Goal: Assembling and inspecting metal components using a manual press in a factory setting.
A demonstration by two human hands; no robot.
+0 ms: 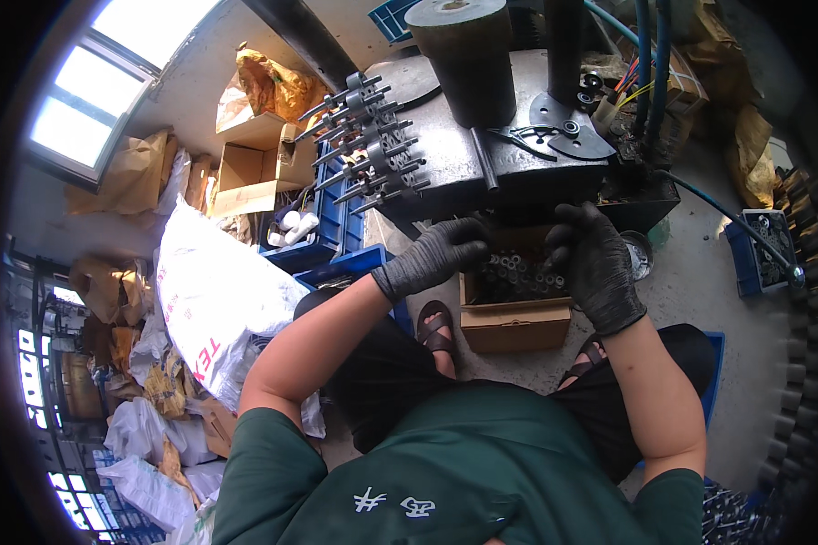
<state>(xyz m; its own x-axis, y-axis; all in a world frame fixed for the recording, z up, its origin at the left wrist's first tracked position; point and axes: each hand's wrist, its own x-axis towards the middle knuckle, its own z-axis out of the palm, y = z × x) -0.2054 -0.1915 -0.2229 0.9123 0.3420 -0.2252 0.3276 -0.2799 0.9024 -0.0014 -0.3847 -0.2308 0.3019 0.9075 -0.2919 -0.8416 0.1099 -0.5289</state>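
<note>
Both my hands wear dark grey gloves and hover above an open cardboard box point(515, 329) between my feet. Small metal ring-ended parts point(518, 265) lie in it. My left hand point(432, 258) is over the box's left side, its fingers bent and drawn together toward the right. At the box's right side my right hand point(598, 268) is raised, fingers curled in toward the palm. Whatever either hand grips is too dark and small to make out. Just beyond stands a metal machine table point(445, 173), with a short dark rod point(484, 159) jutting over its front edge.
A rack of metal pins point(368, 141) stands at the table's left. Flat curved metal plates point(568, 127) lie on its right. Left of me are a white sack point(218, 295) and a blue crate point(341, 218). A blue bin of metal parts point(759, 250) sits far right.
</note>
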